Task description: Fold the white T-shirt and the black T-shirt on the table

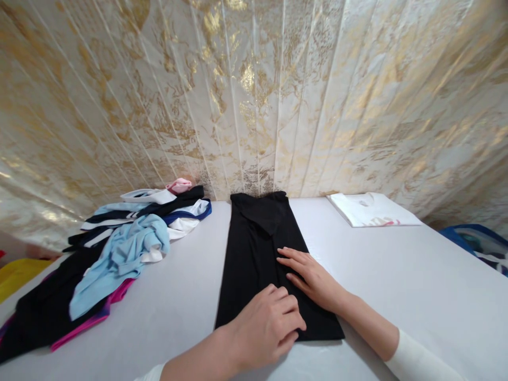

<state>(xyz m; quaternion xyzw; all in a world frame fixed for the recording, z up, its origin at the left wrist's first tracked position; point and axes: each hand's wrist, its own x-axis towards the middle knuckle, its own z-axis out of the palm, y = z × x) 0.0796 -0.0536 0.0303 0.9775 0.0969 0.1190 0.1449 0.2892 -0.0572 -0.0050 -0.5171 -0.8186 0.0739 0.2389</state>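
A black garment (250, 264) lies in a long folded strip down the middle of the table, with a loose triangular flap near its far end. My left hand (265, 323) is at its near end, fingers bent and closed onto the cloth close to the hem; the thumb is mostly hidden. Just beyond it, on the right half of the garment, rests my right hand (309, 275). Its fingers are stretched out and lie flat on the black fabric, pointing left.
A heap of mixed clothes (123, 243) covers the table's left side, with a light blue piece on top. At the back right lies a folded white shirt (369, 209). A gold-patterned curtain (254, 95) hangs behind the white table (400, 275). Something blue (472, 238) stands beyond the right edge.
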